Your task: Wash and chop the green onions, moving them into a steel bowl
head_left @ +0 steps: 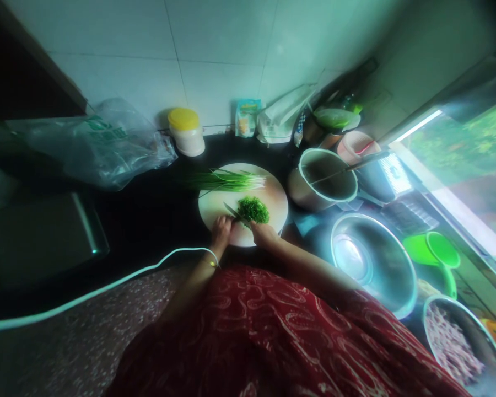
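A round white cutting board [209, 207] lies on the dark counter in front of me. My right hand [265, 235] is closed around the handle of a knife [236, 213], whose blade points up and left across the board. Just beyond the blade sits a heap of finely chopped green onions [254, 210]. Whole green onions [231, 180] lie along the board's far side, white ends to the right. My left hand [222, 231] rests at the board's near left edge, fingers curled close to the blade; anything within them is too dark to make out.
A yellow-lidded jar [187, 132] and a plastic bag [116, 143] stand behind to the left. On the right are a deep pot [328, 176], a large metal basin [374, 262] and a bowl of pale pinkish pieces [450, 342]. A white cable [119, 281] runs to my left wrist.
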`<state>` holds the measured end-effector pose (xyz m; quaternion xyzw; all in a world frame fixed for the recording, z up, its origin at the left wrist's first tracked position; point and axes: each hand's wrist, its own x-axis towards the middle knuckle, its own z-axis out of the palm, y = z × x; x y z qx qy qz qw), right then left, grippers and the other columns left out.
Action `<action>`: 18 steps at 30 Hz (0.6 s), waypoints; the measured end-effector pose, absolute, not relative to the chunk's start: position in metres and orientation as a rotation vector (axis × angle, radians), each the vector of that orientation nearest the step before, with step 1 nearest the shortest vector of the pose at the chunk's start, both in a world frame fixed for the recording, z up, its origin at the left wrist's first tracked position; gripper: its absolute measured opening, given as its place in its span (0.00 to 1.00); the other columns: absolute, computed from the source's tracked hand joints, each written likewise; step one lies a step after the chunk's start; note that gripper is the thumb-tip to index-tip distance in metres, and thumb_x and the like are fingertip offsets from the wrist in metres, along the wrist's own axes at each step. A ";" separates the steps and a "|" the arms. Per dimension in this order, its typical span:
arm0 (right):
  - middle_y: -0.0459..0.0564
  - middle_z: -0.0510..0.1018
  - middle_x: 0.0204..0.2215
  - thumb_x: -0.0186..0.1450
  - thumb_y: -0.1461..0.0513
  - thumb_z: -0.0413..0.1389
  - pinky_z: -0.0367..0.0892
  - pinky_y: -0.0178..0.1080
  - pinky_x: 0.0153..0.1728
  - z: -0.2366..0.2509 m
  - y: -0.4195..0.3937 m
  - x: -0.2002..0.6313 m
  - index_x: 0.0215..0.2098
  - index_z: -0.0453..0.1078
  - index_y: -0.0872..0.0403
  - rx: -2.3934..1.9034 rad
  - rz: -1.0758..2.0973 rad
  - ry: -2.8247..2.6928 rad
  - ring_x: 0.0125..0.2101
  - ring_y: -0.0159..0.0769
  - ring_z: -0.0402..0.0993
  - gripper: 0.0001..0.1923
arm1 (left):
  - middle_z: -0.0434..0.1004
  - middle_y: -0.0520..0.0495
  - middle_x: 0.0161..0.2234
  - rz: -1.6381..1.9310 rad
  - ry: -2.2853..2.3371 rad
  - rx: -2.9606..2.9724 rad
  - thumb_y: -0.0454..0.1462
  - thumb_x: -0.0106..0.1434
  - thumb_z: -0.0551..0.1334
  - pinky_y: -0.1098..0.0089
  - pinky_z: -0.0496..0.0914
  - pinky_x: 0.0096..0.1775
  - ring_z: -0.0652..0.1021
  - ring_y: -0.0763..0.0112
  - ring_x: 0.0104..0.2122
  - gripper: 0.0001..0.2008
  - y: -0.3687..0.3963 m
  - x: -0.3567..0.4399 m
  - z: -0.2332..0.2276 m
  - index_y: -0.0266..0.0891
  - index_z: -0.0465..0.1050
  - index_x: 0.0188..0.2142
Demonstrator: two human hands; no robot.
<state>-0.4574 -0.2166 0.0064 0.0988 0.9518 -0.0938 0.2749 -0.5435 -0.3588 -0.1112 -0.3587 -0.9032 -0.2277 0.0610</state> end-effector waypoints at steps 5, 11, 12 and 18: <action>0.63 0.79 0.37 0.64 0.70 0.42 0.69 0.47 0.41 0.001 -0.221 -0.461 0.57 0.60 0.59 0.278 -0.243 2.566 0.42 0.52 0.77 0.23 | 0.74 0.40 0.34 -0.647 -2.729 -1.137 0.34 0.68 0.51 0.62 0.67 0.42 0.72 0.60 0.38 0.13 -0.357 -0.545 -0.114 0.36 0.74 0.38; 0.61 0.79 0.37 0.65 0.70 0.41 0.69 0.45 0.41 0.001 -0.218 -0.460 0.57 0.60 0.58 0.299 -0.238 2.570 0.41 0.49 0.77 0.23 | 0.74 0.40 0.34 -0.677 -2.753 -1.109 0.34 0.68 0.51 0.61 0.66 0.40 0.72 0.59 0.37 0.13 -0.360 -0.545 -0.111 0.37 0.74 0.42; 0.61 0.79 0.37 0.65 0.70 0.41 0.69 0.45 0.41 0.003 -0.218 -0.458 0.57 0.59 0.57 0.294 -0.243 2.572 0.41 0.49 0.77 0.23 | 0.74 0.40 0.35 -0.700 -2.751 -1.096 0.36 0.68 0.52 0.61 0.66 0.41 0.72 0.59 0.37 0.13 -0.363 -0.544 -0.109 0.37 0.73 0.44; 0.58 0.79 0.37 0.67 0.66 0.43 0.69 0.40 0.38 0.010 -0.233 -0.450 0.54 0.61 0.56 0.224 -0.252 2.578 0.39 0.45 0.78 0.18 | 0.75 0.38 0.36 -0.661 -2.802 -1.018 0.45 0.67 0.54 0.59 0.65 0.42 0.72 0.56 0.38 0.17 -0.384 -0.538 -0.102 0.36 0.74 0.42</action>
